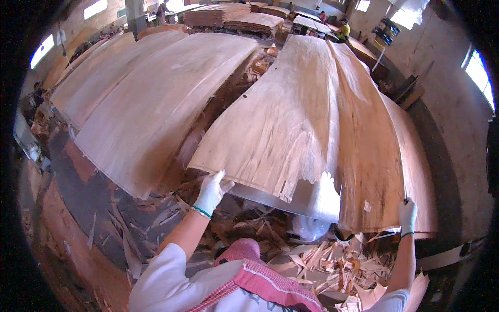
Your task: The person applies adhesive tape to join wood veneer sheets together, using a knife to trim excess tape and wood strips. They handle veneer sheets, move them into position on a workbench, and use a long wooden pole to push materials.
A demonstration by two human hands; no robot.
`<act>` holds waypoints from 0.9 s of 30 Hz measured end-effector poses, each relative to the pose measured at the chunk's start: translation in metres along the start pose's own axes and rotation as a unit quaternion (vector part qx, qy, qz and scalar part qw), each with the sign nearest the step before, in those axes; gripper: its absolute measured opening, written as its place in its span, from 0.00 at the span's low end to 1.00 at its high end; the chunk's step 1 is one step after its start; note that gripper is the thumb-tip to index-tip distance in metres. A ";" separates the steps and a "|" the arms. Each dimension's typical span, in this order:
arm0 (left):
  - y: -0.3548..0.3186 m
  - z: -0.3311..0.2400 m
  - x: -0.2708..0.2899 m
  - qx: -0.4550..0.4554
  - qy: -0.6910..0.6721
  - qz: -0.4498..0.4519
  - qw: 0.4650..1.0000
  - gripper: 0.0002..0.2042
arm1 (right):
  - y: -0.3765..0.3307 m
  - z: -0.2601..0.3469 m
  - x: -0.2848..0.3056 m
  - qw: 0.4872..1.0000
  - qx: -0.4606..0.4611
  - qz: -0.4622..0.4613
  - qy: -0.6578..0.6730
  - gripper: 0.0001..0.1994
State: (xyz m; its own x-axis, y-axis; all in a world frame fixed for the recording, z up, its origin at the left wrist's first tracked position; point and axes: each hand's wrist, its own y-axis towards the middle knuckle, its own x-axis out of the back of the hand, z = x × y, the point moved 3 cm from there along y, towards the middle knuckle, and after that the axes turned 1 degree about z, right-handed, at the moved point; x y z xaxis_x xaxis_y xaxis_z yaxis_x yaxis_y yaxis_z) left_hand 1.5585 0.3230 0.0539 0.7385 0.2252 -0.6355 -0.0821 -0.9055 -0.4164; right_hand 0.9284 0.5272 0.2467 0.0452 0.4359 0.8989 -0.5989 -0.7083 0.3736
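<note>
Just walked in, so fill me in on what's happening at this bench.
A person in white gloves holds a large thin veneer sheet by its near edge: left hand at one corner, right hand at the other. The sheet's torn near edge overhangs a grey table. Another veneer stack lies left, scraps below.

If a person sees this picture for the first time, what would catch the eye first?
First, the big thin veneer sheet spread across the middle, with a torn near edge. The gloved left hand grips its near-left corner, and the gloved right hand grips its near-right corner. Wood scraps litter the floor below, and more veneer stacks lie at left.
</note>
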 end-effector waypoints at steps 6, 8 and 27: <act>0.017 0.103 -0.005 0.067 -0.002 -0.018 0.998 0.09 | 0.047 -0.067 -0.077 0.996 0.001 -0.003 0.089 0.08; 0.016 0.134 -0.018 0.083 0.017 -0.043 0.995 0.09 | 0.058 -0.087 -0.105 0.990 0.028 -0.004 0.141 0.08; 0.034 0.223 -0.032 0.009 0.117 -0.170 0.978 0.09 | 0.061 -0.251 -0.211 0.993 -0.051 0.107 0.014 0.11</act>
State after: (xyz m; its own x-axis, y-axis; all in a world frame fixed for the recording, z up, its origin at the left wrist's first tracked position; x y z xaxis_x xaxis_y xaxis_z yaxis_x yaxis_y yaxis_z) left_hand 1.3831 0.3649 -0.0846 0.8583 0.4217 -0.2923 0.1847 -0.7854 -0.5908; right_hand 0.6814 0.5316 0.0225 -0.1137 0.2983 0.9477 -0.6706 -0.7268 0.1484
